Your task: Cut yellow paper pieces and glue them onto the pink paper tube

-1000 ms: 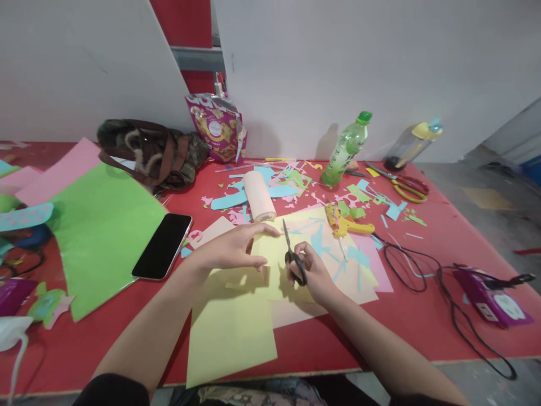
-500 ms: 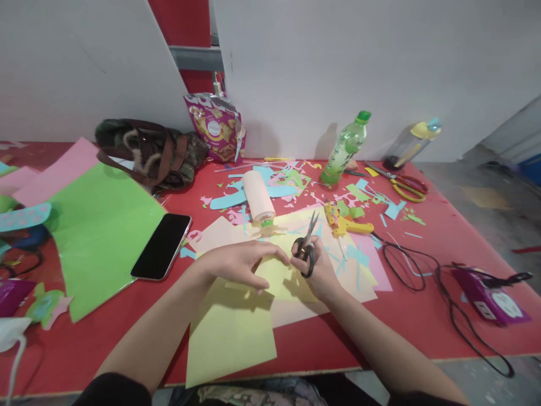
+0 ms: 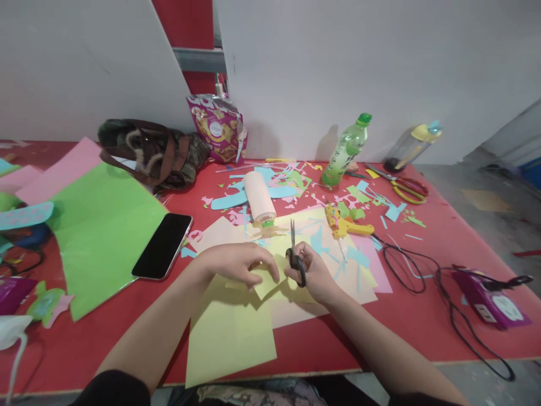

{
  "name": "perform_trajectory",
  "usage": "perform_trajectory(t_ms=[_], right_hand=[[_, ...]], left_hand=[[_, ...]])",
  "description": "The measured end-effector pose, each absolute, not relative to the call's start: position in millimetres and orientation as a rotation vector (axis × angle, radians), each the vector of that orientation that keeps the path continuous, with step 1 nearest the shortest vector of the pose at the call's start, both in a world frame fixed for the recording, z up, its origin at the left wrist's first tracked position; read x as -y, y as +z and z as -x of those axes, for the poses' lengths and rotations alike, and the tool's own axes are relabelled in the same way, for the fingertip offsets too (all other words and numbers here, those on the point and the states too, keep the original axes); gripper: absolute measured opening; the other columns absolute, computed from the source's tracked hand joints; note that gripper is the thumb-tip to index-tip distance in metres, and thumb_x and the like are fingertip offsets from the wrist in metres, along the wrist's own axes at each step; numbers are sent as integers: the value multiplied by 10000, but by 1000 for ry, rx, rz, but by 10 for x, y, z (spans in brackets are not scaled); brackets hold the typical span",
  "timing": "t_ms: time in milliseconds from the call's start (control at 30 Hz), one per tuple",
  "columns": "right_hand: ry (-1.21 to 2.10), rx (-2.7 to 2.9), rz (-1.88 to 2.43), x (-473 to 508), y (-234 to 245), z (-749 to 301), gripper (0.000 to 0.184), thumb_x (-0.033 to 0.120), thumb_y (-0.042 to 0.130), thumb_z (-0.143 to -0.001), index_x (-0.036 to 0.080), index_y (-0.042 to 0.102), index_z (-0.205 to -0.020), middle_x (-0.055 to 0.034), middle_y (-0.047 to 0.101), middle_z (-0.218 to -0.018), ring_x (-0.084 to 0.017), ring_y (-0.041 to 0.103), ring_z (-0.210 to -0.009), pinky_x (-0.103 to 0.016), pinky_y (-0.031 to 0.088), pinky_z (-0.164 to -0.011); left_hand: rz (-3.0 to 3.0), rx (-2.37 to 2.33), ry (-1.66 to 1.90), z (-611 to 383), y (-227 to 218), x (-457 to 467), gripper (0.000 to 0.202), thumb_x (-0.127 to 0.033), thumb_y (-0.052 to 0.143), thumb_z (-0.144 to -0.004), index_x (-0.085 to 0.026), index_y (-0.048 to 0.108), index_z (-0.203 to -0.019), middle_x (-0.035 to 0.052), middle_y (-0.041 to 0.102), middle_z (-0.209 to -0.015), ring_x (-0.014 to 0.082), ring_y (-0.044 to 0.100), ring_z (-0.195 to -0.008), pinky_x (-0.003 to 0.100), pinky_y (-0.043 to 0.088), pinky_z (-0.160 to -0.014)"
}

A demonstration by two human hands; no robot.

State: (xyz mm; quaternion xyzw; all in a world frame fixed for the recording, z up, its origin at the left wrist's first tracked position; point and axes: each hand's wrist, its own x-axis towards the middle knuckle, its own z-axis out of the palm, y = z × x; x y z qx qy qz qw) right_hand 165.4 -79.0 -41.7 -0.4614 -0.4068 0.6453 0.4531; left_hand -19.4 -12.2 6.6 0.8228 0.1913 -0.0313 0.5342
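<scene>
White wall panels [image 3: 338, 56] behind red table [image 3: 422, 321]; grey floor [image 3: 486, 194] right.

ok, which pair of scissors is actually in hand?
The black-handled scissors, in the grip of the right hand, while the left hand holds yellow paper. The red-and-yellow-handled scissors lie untouched at the far right.

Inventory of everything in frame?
table: 1, red, under everything
paper sheet: 1, yellow, near edge
paper piece: 1, yellow, in left hand
large sheet: 1, green, left
phone: 1, black, on large sheet's edge
glue gun: 1, yellow, centre right
drink bottle: 1, green, by wall
snack pouch: 1, purple, by wall
bag: 1, brown, back left
scissors: 2, black in right hand, red-yellow back right
left hand: 1, holding paper piece
right hand: 1, gripping scissors
</scene>
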Motion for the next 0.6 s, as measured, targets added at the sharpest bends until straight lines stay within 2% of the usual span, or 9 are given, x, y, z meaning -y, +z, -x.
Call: perform_trajectory(t_ms=[133,233,300,400,600], right_hand=[[1520,962,1183,778,-428,-1639,339,119,639,-521,214,356,-682,83,456,-601,-58,377,-503,-179,293,-479],[1444,912,1211,762,-456,-1648,342,122,635,-513,214,355,-686,80,470,-618,-59,388,-519,-178,301,-491],[1407,892,1220,752,-474,-1657,335,123,629,-512,214,356,-684,78,473,-618,-61,391,-525,-179,303,-496],[1372,890,1234,746,-487,-1664,329,125,619,-513,216,352,-682,74,476,-616,-68,398,-531,-186,309,-497],[1367,905,1250,754,-470,-1654,328,128,613,-514,219,347,-682,72,470,-625,-72,399,-536,-189,314,-496]], left_hand=[[-1915,-609,-97,240,66,78,313,-106,413,-670,-173,636,-879,-3,612,-684,81,550,-510,156,385,-500],[-1985,-763,-67,270,95,43,248,-137,409,-686,-155,632,-793,-14,551,-566,85,505,-491,162,339,-461],[-2030,-880,-25,280,110,29,222,-150,393,-699,-155,609,-747,-17,532,-564,88,480,-495,173,323,-461],[-2098,-979,77,265,103,37,189,-154,383,-708,-158,567,-748,3,560,-675,112,503,-590,201,364,-536],[-1997,-912,254,112,36,140,223,-184,449,-710,-161,490,-928,56,566,-906,156,556,-778,257,444,-661]])
